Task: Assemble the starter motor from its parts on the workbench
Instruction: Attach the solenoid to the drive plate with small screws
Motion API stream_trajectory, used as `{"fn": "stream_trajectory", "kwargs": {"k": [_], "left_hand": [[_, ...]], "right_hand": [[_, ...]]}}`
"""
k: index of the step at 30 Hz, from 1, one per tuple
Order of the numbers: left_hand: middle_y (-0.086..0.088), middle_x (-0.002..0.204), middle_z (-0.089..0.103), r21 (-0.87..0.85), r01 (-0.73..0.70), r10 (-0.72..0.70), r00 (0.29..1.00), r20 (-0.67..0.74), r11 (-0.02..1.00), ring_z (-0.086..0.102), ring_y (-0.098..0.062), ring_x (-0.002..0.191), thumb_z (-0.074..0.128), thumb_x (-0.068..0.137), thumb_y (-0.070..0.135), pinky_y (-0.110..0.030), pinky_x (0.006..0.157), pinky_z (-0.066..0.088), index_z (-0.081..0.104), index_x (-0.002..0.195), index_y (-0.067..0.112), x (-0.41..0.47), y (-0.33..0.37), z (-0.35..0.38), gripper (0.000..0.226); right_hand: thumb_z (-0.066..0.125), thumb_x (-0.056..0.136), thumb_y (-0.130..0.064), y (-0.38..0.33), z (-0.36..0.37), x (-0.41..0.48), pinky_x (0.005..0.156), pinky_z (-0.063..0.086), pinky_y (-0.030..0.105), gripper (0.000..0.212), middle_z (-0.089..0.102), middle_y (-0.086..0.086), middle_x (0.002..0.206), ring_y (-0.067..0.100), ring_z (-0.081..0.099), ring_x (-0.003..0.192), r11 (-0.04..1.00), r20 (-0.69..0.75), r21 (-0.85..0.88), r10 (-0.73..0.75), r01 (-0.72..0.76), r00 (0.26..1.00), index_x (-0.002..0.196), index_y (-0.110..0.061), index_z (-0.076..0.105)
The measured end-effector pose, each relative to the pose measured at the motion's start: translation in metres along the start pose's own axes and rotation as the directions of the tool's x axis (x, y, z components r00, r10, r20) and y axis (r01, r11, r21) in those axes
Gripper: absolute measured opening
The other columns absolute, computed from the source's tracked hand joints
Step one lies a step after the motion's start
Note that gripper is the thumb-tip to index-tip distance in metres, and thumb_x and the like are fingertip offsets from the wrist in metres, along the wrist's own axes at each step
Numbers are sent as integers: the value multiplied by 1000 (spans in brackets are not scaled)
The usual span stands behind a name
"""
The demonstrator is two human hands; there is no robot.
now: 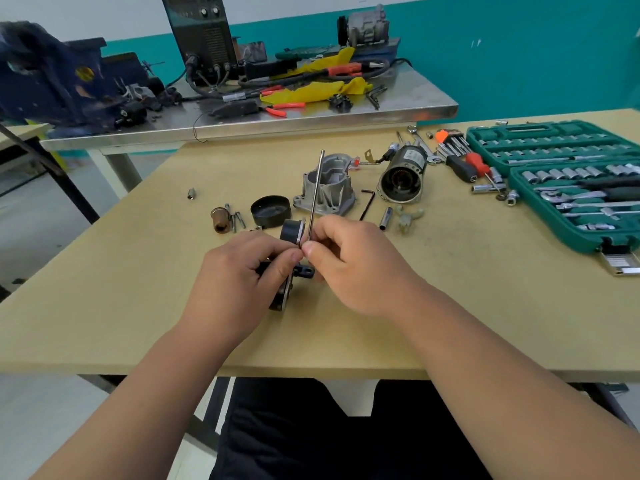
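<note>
Both bare forearms are seen stretched forward from the bottom corners, the hands held close together, thumb tips almost touching. The left hand (239, 278) is curled round a black part (290, 231), thumb on top. The right hand (356, 268) is closed, knuckles up, a thin rod (317, 188) pinched between thumb and forefinger.

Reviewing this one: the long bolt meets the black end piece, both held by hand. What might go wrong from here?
1. The right hand pinches the long bolt only near its lower end; it may tilt and slip against the black end piece.
2. The left hand alone grips that piece over the workbench; a slip might drop it.
3. Loose screws beside the bushing could roll if knocked.
</note>
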State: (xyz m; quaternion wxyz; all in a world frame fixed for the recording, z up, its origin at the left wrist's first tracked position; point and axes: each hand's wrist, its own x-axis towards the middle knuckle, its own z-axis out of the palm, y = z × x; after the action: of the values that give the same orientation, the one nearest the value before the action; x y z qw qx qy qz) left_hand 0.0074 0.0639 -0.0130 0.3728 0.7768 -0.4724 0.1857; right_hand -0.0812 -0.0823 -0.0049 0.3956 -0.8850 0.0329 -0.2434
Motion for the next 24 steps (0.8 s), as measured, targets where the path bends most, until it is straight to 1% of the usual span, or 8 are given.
{"fn": "stream_trajectory", "kwargs": {"k": [3,7,12,15,18,20,21,24], "left_hand": [[6,70,64,-21,-4,3,1000,-1,1000,55,-8,71,63,88,27,-11,62,39,75,81,12,-1,-2,-2,20],[9,66,57,-81,-57,59,998,18,995,54,-7,67,58,92,34,-14,57,38,73,77,9,2,-4,-4,33],[6,64,54,-86,-143,152,982,109,986,49,-6,64,55,92,34,-16,56,37,72,74,7,10,-9,-6,36],[0,67,57,-71,-181,191,966,174,981,49,-11,65,53,91,35,-28,57,42,73,76,6,11,-11,-7,39],[-2,91,61,61,-194,170,945,278,979,58,-16,80,52,86,48,-37,63,51,73,101,14,6,-11,-13,42],[-1,115,56,314,-221,95,924,372,923,60,-23,97,57,73,63,-38,72,55,60,125,26,-2,-11,-13,64],[-2,119,54,409,-233,60,918,393,882,60,-26,97,62,68,64,-38,73,53,56,129,28,-6,-9,-11,71],[-6,109,58,405,-171,48,954,295,898,60,-32,91,77,71,38,-43,77,52,62,124,23,-13,-9,-1,57]], "right_hand": [[55,93,-24,1,-1,1,67,54,39,11,65,-3,72,12,65,68,997,71,65,34,-38,997,83,-25,60],[61,91,-24,4,-3,2,68,59,41,13,64,-12,66,8,67,61,984,199,156,57,-89,978,80,-30,65],[64,88,-16,8,-6,2,57,55,25,22,65,-16,59,7,64,55,953,224,275,67,-129,972,73,-32,65],[64,87,-12,10,-7,5,53,52,25,18,67,-8,61,9,63,53,946,271,263,115,-189,956,73,-23,66],[63,83,-13,13,-4,4,49,49,23,11,66,-2,60,10,62,50,950,214,216,180,-227,960,72,-14,63],[62,81,-15,16,1,2,45,45,23,12,60,-1,54,9,57,45,965,132,145,202,-220,971,70,-11,60],[62,80,-16,17,4,0,45,43,27,14,57,-3,52,9,53,45,972,104,98,205,-215,973,67,-13,59],[63,79,-21,20,12,-2,47,39,29,23,50,-11,51,8,45,46,981,57,-3,195,-195,979,59,-20,53]]}}
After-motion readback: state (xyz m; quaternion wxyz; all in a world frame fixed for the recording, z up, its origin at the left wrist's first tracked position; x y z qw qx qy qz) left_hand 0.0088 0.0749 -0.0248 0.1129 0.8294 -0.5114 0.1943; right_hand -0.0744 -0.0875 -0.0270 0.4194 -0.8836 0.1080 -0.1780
